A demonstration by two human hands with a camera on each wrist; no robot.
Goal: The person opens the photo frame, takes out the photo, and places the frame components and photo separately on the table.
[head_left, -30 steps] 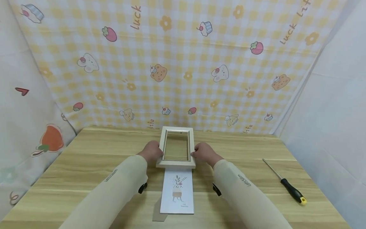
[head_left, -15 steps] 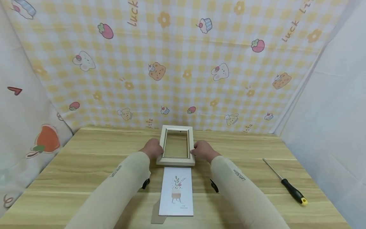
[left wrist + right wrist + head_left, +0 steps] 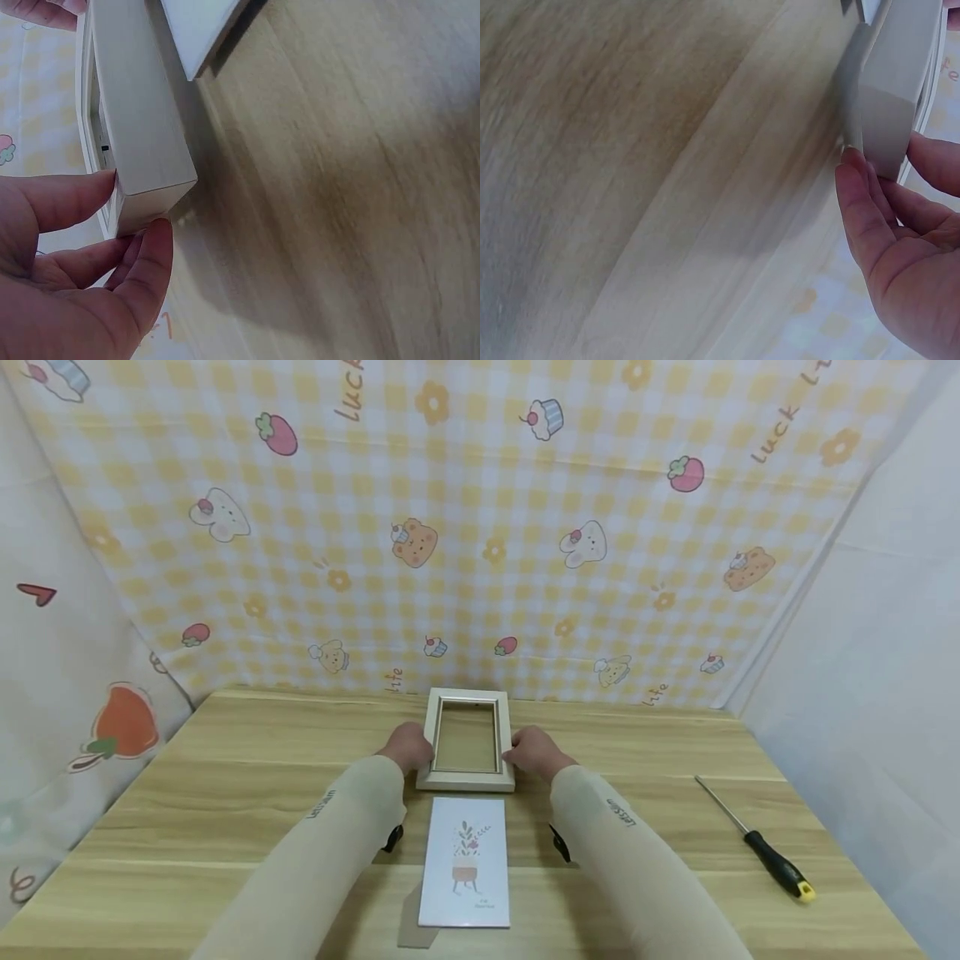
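Note:
A cream picture frame (image 3: 465, 782) with a silvery inner edge lies near the back of the table, its opening showing a plain tan surface. My left hand (image 3: 407, 747) grips its left side; in the left wrist view the thumb (image 3: 79, 201) is on the face and the fingers curl beneath the side. On the opposite side my right hand (image 3: 536, 751) holds the frame the same way, thumb above and fingers under, as the right wrist view shows. Just in front of the frame, apart from it, lies a white card (image 3: 465, 862) printed with a potted plant.
A screwdriver (image 3: 756, 839) with a black and yellow handle lies on the right of the wooden table (image 3: 262, 760). Behind the table hangs a yellow checked cloth (image 3: 480, 602). White cloth (image 3: 862, 635) closes off the right side. A grey flat piece pokes out beneath the card's left edge.
The frame has shifted slightly back, away from the card, so a narrow strip of table now shows between them. Both hands have kept their hold. The head view has tilted a little.

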